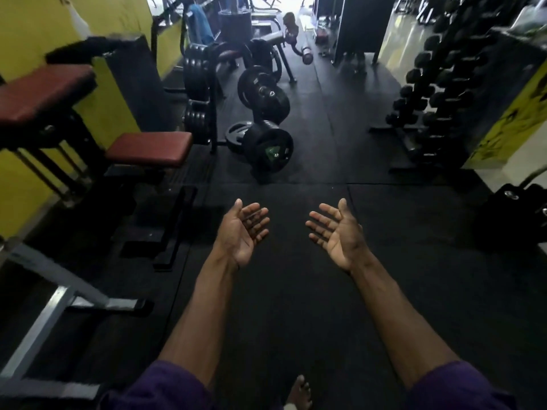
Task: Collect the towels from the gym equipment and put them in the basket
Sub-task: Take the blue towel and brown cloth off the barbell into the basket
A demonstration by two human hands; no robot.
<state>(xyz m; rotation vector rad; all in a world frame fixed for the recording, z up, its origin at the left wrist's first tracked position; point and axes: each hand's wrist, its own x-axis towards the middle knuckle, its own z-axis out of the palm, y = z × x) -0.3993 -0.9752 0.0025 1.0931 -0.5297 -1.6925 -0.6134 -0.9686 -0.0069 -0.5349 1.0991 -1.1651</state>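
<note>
My left hand (242, 232) and my right hand (336, 231) are held out in front of me, palms turned inward and up, fingers spread, with nothing in them. They hover over the black rubber floor (296, 306). A blue towel (200, 23) hangs over a machine frame far ahead at the upper left, well beyond my hands. No basket is in view.
A bench with red pads (149, 149) and its steel frame stands at the left. A weight-plate rack (196, 93) and loaded barbells (268, 145) lie ahead. A dumbbell rack (438, 93) lines the right. The aisle between them runs forward. My bare foot (300, 392) shows below.
</note>
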